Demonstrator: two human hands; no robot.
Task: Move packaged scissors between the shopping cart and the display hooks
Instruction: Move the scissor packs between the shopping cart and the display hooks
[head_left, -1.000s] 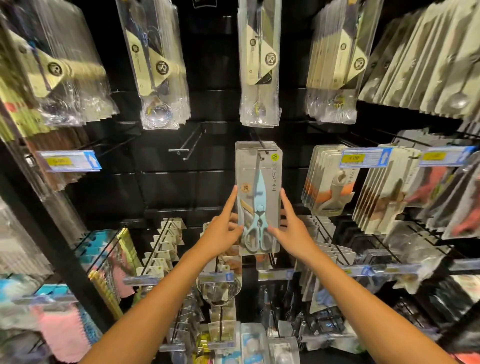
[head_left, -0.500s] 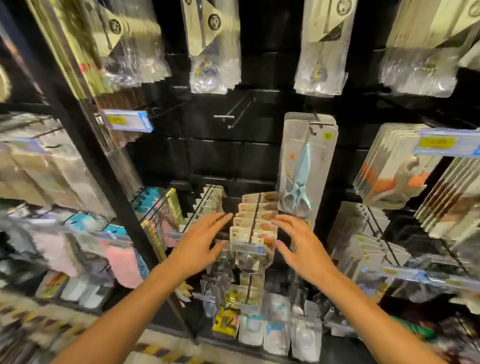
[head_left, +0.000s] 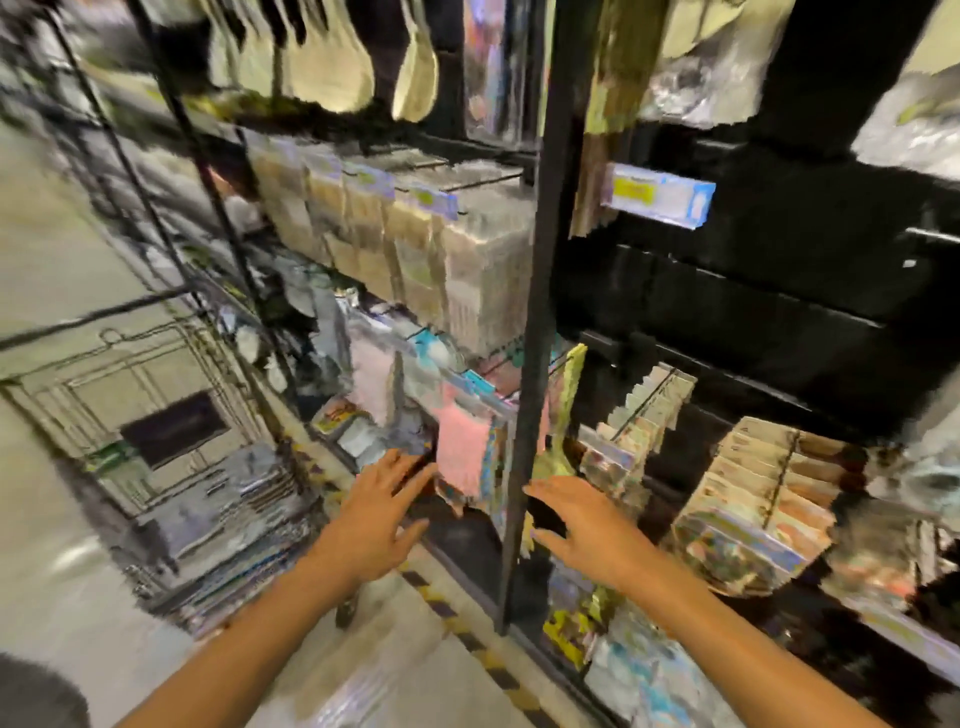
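Note:
The view is heavily blurred by motion. My left hand (head_left: 374, 525) and my right hand (head_left: 587, 535) hover side by side in front of the lower display rack, fingers spread, holding nothing. A wire shopping cart (head_left: 171, 447) stands at the left on the floor, with packaged goods (head_left: 234, 514) lying flat in its basket; I cannot tell if they are scissors. The hanging scissors pack is out of view.
A black upright post (head_left: 540, 312) of the rack rises between my hands. Hooks with pink cloths (head_left: 462, 457), card packs (head_left: 753, 519) and boxed goods (head_left: 447, 260) fill the shelves. A blue and yellow price tag (head_left: 660, 200) sticks out at upper right. Pale floor (head_left: 52, 260) lies left.
Both hands let go of the scissors pack on its hook and dropped down, open. My view has swung left and down; the cart has come into sight and the pack has left it.

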